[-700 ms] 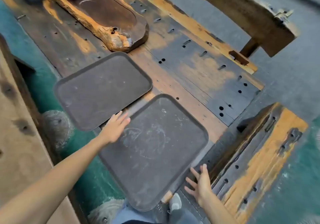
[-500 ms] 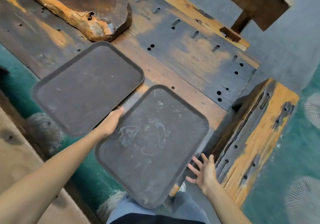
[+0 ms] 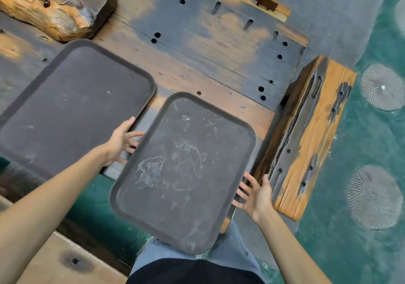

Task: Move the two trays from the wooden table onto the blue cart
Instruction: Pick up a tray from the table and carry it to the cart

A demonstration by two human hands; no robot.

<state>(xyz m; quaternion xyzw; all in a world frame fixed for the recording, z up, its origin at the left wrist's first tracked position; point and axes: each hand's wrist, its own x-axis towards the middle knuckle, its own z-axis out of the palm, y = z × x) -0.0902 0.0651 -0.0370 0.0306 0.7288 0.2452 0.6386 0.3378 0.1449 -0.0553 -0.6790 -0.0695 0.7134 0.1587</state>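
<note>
Two dark rectangular trays lie on the worn wooden table (image 3: pixel 208 53). The scuffed near tray (image 3: pixel 186 174) juts out over the table's front edge, above my legs. The other tray (image 3: pixel 76 108) lies to its left, further back. My left hand (image 3: pixel 120 141) is at the near tray's left rim, fingers apart and pointing at the rim. My right hand (image 3: pixel 256 196) is at the tray's right rim with fingers spread, the tips touching or just under the edge. Neither hand has closed on the rim. No blue cart is in view.
A raw-edged wooden slab (image 3: pixel 54 9) lies on the table behind the left tray. A low wooden bench (image 3: pixel 311 141) stands close to my right hand. Another pale wooden surface (image 3: pixel 65 261) is at the lower left. Green patterned floor (image 3: pixel 372 130) lies to the right.
The view has moved closer to the near tray. My left hand slid from the tray's back-left corner down to its left rim, and my right hand came in against the right rim.
</note>
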